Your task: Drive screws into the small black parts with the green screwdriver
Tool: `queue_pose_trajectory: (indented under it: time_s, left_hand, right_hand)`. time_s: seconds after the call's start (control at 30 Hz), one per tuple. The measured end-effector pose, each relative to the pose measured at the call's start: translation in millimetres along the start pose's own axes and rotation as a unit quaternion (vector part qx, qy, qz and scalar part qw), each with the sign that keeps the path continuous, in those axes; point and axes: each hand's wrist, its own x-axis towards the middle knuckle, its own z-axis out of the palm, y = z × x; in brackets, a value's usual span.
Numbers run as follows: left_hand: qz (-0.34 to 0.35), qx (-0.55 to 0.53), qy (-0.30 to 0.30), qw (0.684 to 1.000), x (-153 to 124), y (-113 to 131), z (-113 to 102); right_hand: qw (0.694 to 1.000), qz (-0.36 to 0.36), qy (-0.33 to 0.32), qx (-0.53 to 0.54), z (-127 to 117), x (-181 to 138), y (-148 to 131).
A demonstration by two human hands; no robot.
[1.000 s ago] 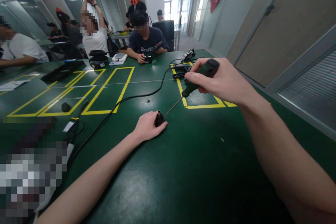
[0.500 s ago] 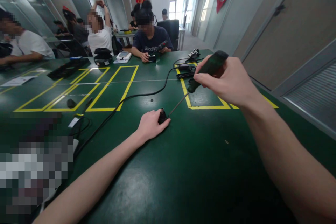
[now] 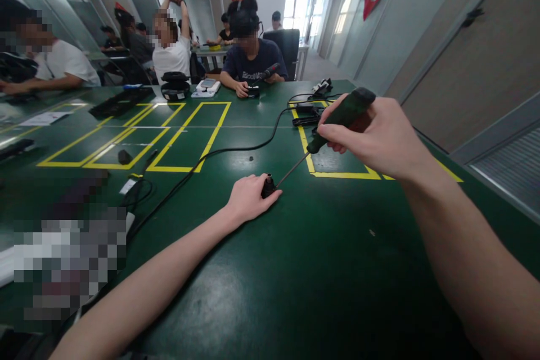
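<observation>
My left hand is closed around a small black part with a short metal stub on top, steadying it on the green table. The fingers hide much of the part, so its kind does not show. In my right hand is a screwdriver with a thick dark green handle, gripped from above and slanted down to the left. Its thin shaft ends at the right side of the black part. Whether the tip sits in a screw cannot be made out.
A black cable curves across the table behind my left hand. Yellow tape marks rectangles on the top. Black pieces lie beyond my right hand. Across the table a person holds a dark tool; other people sit further left.
The whole view has shifted slightly, so things appear further right. Both hands keep their hold, and the screwdriver tip stays at the black part.
</observation>
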Motion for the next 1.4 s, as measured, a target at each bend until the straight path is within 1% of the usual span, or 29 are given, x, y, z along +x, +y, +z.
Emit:
queue_pose_trajectory:
  time_s: [0.2,0.33,0.47,0.63,0.77,0.87,0.9,1.0,1.23,1.4]
  left_hand:
    - [-0.028,-0.018,0.024,0.999,-0.8,0.2,-0.7]
    - [-0.031,-0.012,0.017,0.999,-0.9,1.1,-1.2]
    - [-0.035,-0.007,0.008,0.999,-0.3,1.6,-0.9]
    - [-0.029,-0.015,0.006,0.999,-0.3,1.9,-2.0]
    - [-0.023,-0.036,0.003,0.999,-0.8,2.4,-3.3]
    - [-0.006,-0.071,0.013,0.997,-1.0,1.4,-2.4]
    - [0.000,-0.081,0.019,0.996,-0.9,0.7,-1.7]
    - [0.012,-0.100,0.022,0.995,-0.3,-2.0,0.6]
    - [0.023,-0.095,0.012,0.995,2.2,-5.4,3.1]
    - [0.015,-0.085,0.015,0.996,2.1,-4.6,3.3]
  right_hand:
    - [1.000,-0.002,0.000,0.007,0.1,-0.6,-1.5]
    - [1.000,0.000,-0.006,0.004,-0.2,-0.7,-3.6]
    - [1.000,-0.001,0.002,0.006,-0.4,-1.0,-3.3]
    - [1.000,0.013,-0.020,0.009,-0.4,-1.6,-3.6]
    - [1.000,0.001,-0.024,0.011,-1.0,-2.6,-5.7]
    - [1.000,0.008,-0.018,-0.018,-1.2,-2.1,-1.7]
    - [1.000,0.010,-0.007,-0.028,-1.0,-1.6,0.4]
    - [0.998,0.011,-0.011,-0.053,0.0,0.1,4.4]
    - [0.998,-0.019,-0.026,-0.055,-2.5,-1.9,-5.3]
    - [0.998,-0.002,-0.057,-0.020,-5.3,-3.8,-3.7]
